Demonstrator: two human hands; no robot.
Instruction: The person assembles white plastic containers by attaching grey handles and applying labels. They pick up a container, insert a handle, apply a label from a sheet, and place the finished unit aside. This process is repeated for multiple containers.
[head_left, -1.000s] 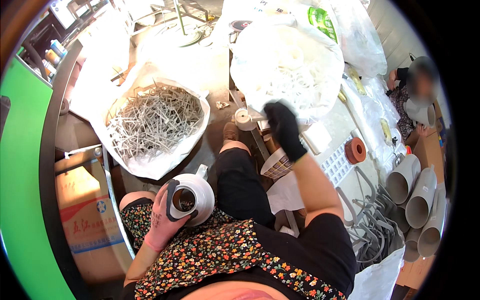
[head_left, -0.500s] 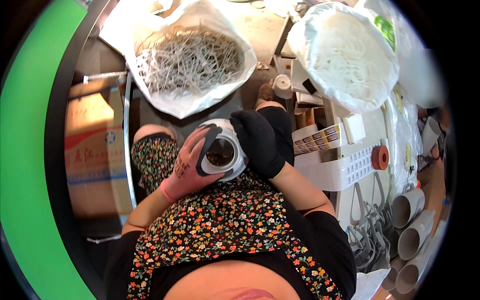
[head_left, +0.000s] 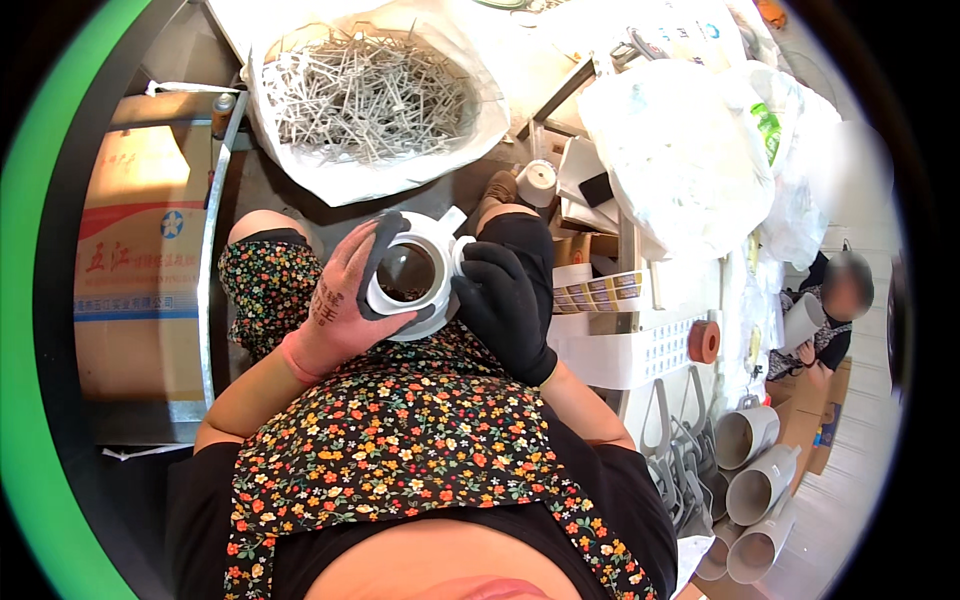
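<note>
My left hand, in a pink glove with dark grey fingertips and palm, is wrapped round the left side of a white round plastic vessel. The vessel sits in my lap, its round mouth facing up and showing a dark brown inside. A short white spout-like piece juts from its far right side. My right hand, in a black glove, is curled at the vessel's right side. At its fingertips is a small white rounded part; whether this is joined to the vessel I cannot tell.
Ahead stands a white sack of thin grey-white sticks. A white bag covers the bench at right, with a brown tape roll nearer. Grey cylinders and grey handles are stacked at lower right; a cardboard box stands left. Another person holds a cylinder.
My right hand has moved from the vessel's far right rim down along its right side, uncovering the spout-like piece and a small white part. The view has shifted to the right.
</note>
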